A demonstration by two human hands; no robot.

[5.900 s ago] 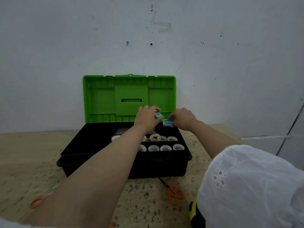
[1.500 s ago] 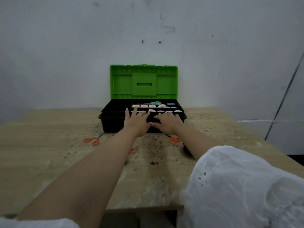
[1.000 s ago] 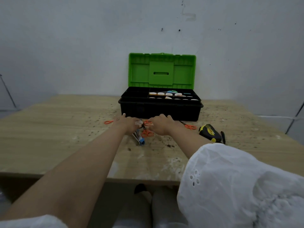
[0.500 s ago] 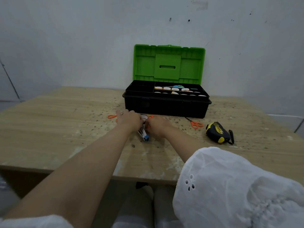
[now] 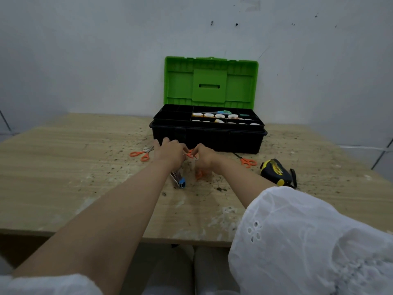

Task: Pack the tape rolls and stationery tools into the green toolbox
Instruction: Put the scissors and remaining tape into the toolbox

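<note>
The green toolbox point(image 5: 234, 86) stands open at the back of the table, and several tape rolls point(image 5: 214, 116) sit in its black tray. My left hand point(image 5: 168, 154) and my right hand point(image 5: 205, 157) meet just in front of the box. Both have curled fingers that pinch a small pair of orange scissors point(image 5: 190, 154) between them. A stapler with a blue end point(image 5: 179, 181) lies on the table under my left wrist. Another orange handle point(image 5: 200, 174) shows below my right wrist.
One more pair of orange scissors point(image 5: 141, 154) lies to the left of my hands, and another pair point(image 5: 246, 161) lies to the right. A yellow and black tape measure point(image 5: 275, 172) sits further right. The wooden table point(image 5: 63, 177) is speckled, and a wall stands right behind the box.
My hands left the toolbox tray and came down to the table in front of the box. They closed together on the orange scissors. The camera pulled back from the box.
</note>
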